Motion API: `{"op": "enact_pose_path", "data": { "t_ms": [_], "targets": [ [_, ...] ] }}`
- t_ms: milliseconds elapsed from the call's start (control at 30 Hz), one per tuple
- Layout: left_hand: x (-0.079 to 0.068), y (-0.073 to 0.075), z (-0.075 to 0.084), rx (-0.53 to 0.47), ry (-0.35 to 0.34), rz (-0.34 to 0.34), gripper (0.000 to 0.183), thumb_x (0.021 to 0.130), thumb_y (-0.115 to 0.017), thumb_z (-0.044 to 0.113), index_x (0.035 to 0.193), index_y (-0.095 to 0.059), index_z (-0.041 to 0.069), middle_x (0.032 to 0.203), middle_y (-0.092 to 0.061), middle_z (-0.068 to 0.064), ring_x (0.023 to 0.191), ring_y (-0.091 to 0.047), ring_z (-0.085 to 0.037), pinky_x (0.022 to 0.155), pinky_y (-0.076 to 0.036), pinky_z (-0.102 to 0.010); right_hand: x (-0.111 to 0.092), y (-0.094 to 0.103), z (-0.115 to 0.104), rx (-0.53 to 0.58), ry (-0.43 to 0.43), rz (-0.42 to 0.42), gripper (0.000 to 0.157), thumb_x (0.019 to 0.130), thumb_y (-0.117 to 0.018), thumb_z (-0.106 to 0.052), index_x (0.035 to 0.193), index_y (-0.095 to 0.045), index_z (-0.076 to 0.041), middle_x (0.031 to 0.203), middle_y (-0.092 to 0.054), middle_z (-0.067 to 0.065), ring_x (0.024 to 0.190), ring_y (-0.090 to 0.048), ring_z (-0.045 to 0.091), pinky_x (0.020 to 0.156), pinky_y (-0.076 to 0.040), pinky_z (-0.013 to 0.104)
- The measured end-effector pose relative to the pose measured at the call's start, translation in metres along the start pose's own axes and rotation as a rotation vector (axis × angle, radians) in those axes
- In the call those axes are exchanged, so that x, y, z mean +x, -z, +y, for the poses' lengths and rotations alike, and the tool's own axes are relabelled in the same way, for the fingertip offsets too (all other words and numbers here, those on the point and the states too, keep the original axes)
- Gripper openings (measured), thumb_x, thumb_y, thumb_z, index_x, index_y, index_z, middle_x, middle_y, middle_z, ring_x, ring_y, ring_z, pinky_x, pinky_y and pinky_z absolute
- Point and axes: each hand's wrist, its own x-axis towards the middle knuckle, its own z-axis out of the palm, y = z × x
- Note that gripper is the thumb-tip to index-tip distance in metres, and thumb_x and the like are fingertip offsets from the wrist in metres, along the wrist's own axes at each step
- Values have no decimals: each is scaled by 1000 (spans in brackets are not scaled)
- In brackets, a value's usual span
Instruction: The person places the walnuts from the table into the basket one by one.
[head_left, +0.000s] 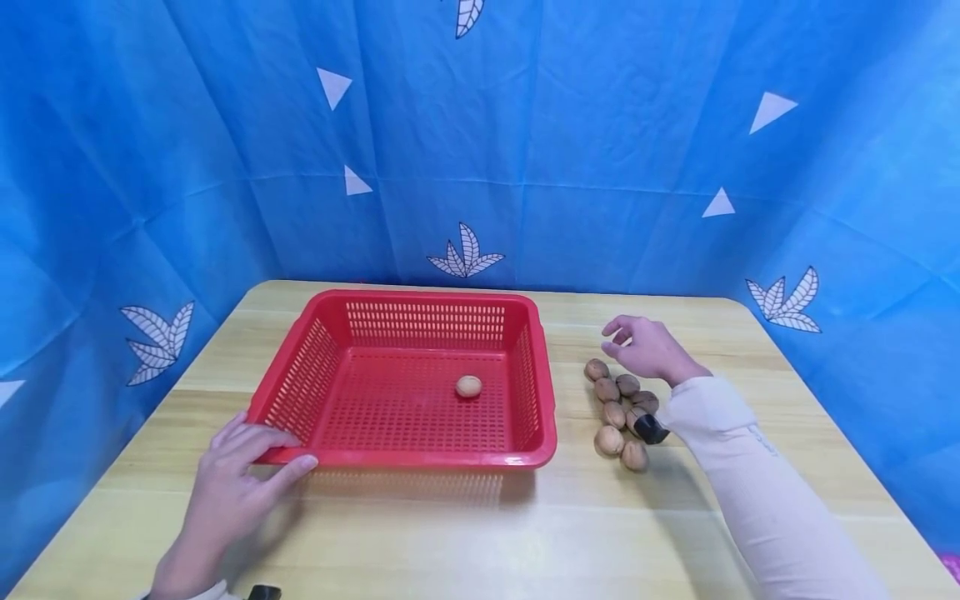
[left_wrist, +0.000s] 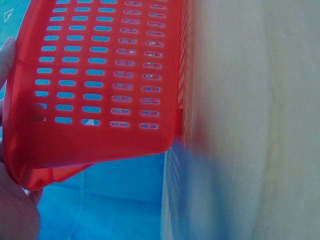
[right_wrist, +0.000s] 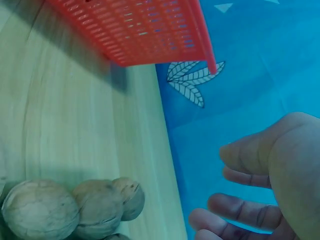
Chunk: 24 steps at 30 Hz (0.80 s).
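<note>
A red slotted plastic basket [head_left: 420, 459] stands on the left part of the table, with one walnut [head_left: 468, 387] on its floor. My left hand [head_left: 236, 479] grips the near-left corner of its rim, thumb along the front edge. In the left wrist view, part of that hand shows beside the basket's side wall [left_wrist: 100, 142]. Several walnuts [head_left: 613, 414] lie in a cluster to the right of the basket. Just past their far end hovers my right hand [head_left: 651, 348], fingers loosely bent and nothing between them; the right wrist view shows the same gap between thumb and fingers.
The light wooden table [head_left: 420, 542] has rounded far corners. A blue curtain [head_left: 480, 150] with white leaves and triangles surrounds its back and sides. A black wrist device [head_left: 651, 428] under the right sleeve hangs over the walnuts and partly covers them.
</note>
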Motion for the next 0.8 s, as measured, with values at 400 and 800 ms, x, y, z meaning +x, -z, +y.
{"op": "enact_pose_path", "data": {
  "t_ms": [400, 800],
  "targets": [
    [-1, -2, 1, 0, 5, 15, 30, 59, -90, 15, 83, -71, 14, 82, -70, -4, 88, -54, 0, 109, -24, -25, -1, -10, 19, 12, -60, -70, 30, 95, -57, -20, 115, -60, 1, 100, -65, 18, 85, -62, 30, 75, -50, 44],
    [0, -1, 1, -5, 8, 5, 31, 60, -90, 15, 84, -71, 14, 83, -69, -5, 88, -54, 0, 110, -25, -29, -10, -14, 31, 3, -81, -110, 27, 91, -59, -17, 110, -60, 2, 95, -63, 17, 85, -60, 30, 73, -50, 42]
  ]
}}
